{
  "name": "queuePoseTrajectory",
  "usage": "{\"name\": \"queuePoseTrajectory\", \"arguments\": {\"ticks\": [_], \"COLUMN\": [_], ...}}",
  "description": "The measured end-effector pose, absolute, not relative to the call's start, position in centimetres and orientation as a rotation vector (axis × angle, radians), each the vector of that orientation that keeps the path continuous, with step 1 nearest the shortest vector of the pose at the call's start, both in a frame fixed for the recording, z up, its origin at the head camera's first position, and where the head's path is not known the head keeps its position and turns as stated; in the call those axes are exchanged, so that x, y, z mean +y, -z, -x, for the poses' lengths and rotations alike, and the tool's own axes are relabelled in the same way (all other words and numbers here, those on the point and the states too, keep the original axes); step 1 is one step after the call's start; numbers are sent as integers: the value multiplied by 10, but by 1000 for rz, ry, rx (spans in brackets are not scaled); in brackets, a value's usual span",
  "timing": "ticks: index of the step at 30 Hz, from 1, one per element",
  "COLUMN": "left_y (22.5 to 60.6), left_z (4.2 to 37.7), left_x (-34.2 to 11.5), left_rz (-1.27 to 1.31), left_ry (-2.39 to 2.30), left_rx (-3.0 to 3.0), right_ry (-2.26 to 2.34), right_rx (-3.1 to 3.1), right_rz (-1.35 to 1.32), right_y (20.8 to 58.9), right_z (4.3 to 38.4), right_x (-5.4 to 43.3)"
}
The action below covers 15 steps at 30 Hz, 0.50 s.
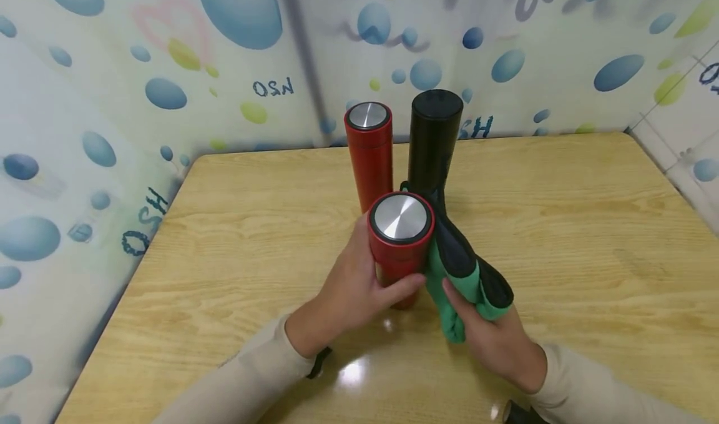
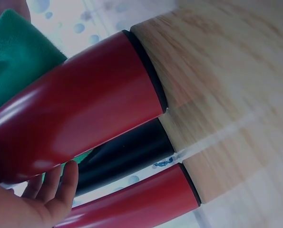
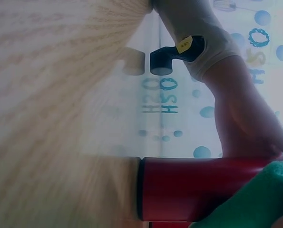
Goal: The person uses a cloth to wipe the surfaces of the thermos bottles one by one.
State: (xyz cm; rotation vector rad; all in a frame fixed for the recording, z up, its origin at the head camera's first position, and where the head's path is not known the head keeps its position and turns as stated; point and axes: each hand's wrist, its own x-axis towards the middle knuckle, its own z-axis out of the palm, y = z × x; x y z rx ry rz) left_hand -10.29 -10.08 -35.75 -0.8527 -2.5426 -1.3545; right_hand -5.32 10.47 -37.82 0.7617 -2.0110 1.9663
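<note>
My left hand grips a red flask with a silver, black-rimmed lid around its upper body. In the left wrist view, the black base of this flask stands on the table, and the fingers of my left hand curl under its side. To its right, my right hand holds a folded green and black cloth against or very near the flask's side. The green cloth overlaps the flask in the right wrist view; my right hand is mostly out of that frame.
Behind the held flask stand a second red flask with a silver lid and a taller black flask. All are on a glossy wooden table. A patterned curtain or sheet with blue and green spots borders the table's back and left.
</note>
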Motion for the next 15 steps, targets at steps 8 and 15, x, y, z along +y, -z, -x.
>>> {"name": "queuePoseTrajectory", "arguments": {"ticks": [8, 15], "left_y": [361, 361], "left_z": [104, 102], "left_x": [-104, -102], "left_rz": [969, 1045], "left_ry": [1348, 1340], "left_rx": [-2533, -2509], "right_ry": [-2011, -2049], "right_rx": [-2178, -2072], "right_rz": [-669, -621], "right_y": [382, 383], "right_z": [54, 53], "right_x": [105, 104]}}
